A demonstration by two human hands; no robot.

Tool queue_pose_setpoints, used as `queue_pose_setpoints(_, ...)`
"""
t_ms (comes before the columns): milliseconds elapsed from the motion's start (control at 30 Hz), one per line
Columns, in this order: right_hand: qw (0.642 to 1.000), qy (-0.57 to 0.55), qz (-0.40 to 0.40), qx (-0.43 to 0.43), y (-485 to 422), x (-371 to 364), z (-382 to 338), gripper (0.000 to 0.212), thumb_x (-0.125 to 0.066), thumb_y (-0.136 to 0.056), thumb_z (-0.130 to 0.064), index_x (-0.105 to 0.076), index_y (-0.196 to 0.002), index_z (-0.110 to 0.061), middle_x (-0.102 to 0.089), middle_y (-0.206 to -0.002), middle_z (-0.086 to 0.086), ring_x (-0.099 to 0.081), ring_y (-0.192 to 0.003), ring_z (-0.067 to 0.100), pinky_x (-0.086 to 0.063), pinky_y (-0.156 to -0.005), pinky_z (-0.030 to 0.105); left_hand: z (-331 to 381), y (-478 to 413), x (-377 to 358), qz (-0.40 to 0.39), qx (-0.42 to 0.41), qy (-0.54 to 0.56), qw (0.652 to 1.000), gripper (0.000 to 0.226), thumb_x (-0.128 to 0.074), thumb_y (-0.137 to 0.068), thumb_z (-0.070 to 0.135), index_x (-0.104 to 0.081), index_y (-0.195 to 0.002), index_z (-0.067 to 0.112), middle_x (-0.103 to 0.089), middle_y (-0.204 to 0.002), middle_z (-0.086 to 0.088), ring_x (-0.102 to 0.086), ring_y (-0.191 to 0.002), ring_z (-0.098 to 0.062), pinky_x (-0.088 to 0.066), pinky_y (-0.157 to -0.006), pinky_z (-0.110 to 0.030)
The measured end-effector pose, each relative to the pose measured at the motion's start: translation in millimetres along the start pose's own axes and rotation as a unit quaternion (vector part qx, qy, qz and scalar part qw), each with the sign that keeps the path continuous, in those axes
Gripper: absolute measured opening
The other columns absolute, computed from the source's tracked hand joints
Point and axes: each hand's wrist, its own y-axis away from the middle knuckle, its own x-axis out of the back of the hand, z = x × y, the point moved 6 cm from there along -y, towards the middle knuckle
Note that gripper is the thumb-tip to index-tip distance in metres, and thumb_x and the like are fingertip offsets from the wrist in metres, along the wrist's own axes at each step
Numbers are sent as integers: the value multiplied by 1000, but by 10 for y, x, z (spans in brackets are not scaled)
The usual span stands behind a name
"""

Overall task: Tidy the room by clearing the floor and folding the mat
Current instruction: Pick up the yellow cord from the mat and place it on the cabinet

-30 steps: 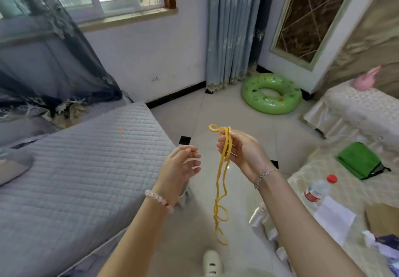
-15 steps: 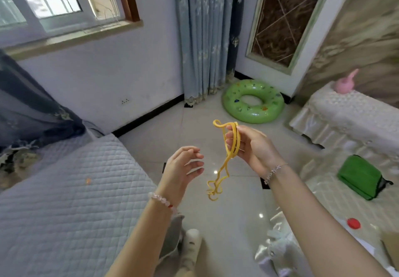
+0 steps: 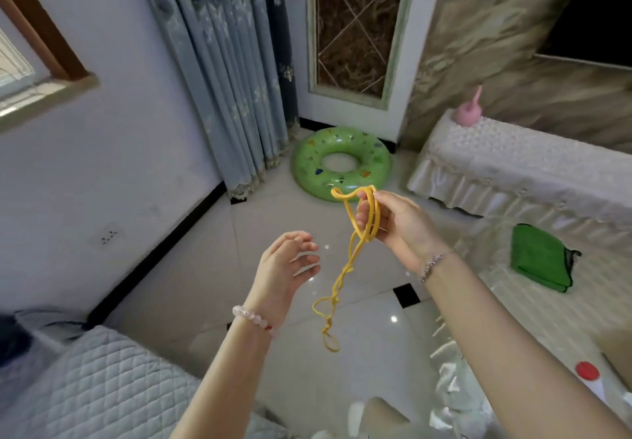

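Glossy tiled floor (image 3: 191,284), blue curtains (image 3: 222,62)

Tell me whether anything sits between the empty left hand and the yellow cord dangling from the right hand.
Nothing visible does. The left hand is open and bare, just beside the yellow cord, which hangs free from the right hand. Only open air over the tiled floor separates them.

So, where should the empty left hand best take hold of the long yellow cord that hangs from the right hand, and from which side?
Pinch the straight hanging stretch of the long yellow cord just under the right hand, coming from the left. The left hand is open beside it there; lower down the cord twists into loose loops, probably harder to hold.
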Motion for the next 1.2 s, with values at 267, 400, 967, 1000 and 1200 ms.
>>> queue_pose_setpoints(267,999,-14,33,11,-1249,231,-294,26,-42,-97,-15,-66,-91,-7,-65,-62,0,-60,-55,11,-49,-58,23,206,-1286,-345,-17,26,-12,999,21,-43,-94,9,-60,-84,14,-63,-66,4,-59,-58,-11,-49,-66,-27)
queue_pose_setpoints(400,998,-27,50,-6,-1918,382,-582,27,-42,-97,-16,-67,-87,-9,-65,-62,0,-59,-56,11,-49,-62,25,431,-2035,-686,-24,40,-23,999,23,-42,-94,7,-60,-82,14,-61,-66,4,-59,-55,-11,-48,-67,-28)
queue_pose_setpoints(967,987,-42,135,80,-4130,1363,-2127,28,-40,-97,-14,-65,-90,-6,-60,-59,-1,-54,-52,10,-48,-55,19,1127,-4720,-2456,-144,50,-52,987,18,-44,-93,9,-59,-83,14,-65,-64,4,-60,-57,-10,-46,-66,-28)
queue_pose_setpoints(1000,986,-45,141,81,-4266,1422,-2186,27,-40,-97,-14,-65,-89,-5,-59,-59,0,-53,-51,10,-48,-54,19,1152,-4891,-2558,-156,53,-55,985,17,-45,-93,10,-60,-84,13,-65,-66,3,-60,-58,-10,-46,-67,-28)
queue_pose_setpoints(1200,978,-51,189,76,-5045,1786,-2571,29,-40,-96,-13,-66,-84,-6,-58,-58,-1,-53,-51,11,-46,-59,22,1348,-5868,-3183,-212,87,-88,969,16,-45,-94,9,-58,-86,12,-61,-76,-2,-58,-62,-13,-47,-68,-29)
